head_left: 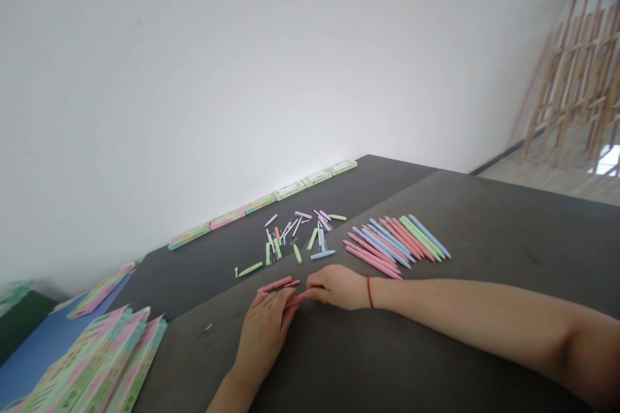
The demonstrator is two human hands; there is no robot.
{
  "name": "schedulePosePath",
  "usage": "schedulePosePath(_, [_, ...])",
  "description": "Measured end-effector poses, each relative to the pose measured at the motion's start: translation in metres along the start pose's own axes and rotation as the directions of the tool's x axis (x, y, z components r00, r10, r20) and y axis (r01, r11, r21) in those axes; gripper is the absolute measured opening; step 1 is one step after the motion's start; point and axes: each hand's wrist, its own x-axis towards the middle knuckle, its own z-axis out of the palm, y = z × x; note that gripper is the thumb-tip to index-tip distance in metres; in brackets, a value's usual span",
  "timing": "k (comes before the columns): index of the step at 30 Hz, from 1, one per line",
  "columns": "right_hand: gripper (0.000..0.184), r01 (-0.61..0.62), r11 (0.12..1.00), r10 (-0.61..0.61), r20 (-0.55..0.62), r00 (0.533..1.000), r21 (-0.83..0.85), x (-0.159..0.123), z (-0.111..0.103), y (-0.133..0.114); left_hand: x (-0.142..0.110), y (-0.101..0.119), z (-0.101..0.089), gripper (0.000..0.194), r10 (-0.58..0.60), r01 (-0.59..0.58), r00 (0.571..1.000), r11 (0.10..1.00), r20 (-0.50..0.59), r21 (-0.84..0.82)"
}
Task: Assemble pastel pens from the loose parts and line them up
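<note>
Dark grey tabletop (436,348), hands closing together on a pink plastic pen (296,299).
Left hand (264,335) and right hand (336,287) are gripping it near laid-out pastel pens (397,245).

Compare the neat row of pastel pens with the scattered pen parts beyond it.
The pastel pens lie side by side; the pen parts lie at mixed angles. The pens look long and whole; the parts are shorter, some white. The pens sit on the nearer dark surface. Both share pink, green and blue.
</note>
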Motion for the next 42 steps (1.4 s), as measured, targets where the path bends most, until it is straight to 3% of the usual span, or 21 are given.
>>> schedulePosePath(9, [0.023, 0.015, 1.000, -0.016, -0.063, 0.998, -0.022, -0.0011, 0.0017, 0.0005, 0.0010, -0.0003, -0.0015, 0.018, 0.002, -0.002, 1.000, 1.000, 0.007, 0.009])
schedulePosePath(13, [0.033, 0.032, 0.999, -0.033, -0.036, 0.999, -0.008, 0.0006, 0.0021, 0.0023, 0.0010, 0.0004, -0.0024, 0.017, -0.001, 0.001, 1.000, 1.000, 0.013, 0.013])
schedulePosePath(22, [0.022, 0.025, 1.000, -0.024, -0.059, 0.998, 0.016, -0.0010, 0.0025, 0.0009, 0.0013, 0.0006, -0.0022, 0.018, 0.003, -0.003, 1.000, 1.000, 0.009, 0.027])
schedulePosePath(28, [0.033, 0.030, 0.999, -0.031, -0.042, 0.999, -0.028, 0.0004, 0.0018, 0.0011, 0.0008, 0.0004, -0.0025, 0.017, 0.007, -0.007, 1.000, 0.999, 0.001, 0.034])
schedulePosePath(36, [0.020, 0.067, 0.997, -0.069, -0.104, 0.992, -0.023, -0.0019, 0.0031, -0.0027, -0.0001, 0.0010, -0.0028, 0.020, 0.017, -0.016, 1.000, 0.998, -0.007, 0.058])
schedulePosePath(42, [0.032, -0.046, 0.999, 0.045, -0.034, 0.998, -0.028, 0.0017, 0.0030, -0.0020, 0.0013, 0.0025, -0.0020, 0.019, 0.034, -0.032, 0.999, 0.996, -0.027, 0.079])
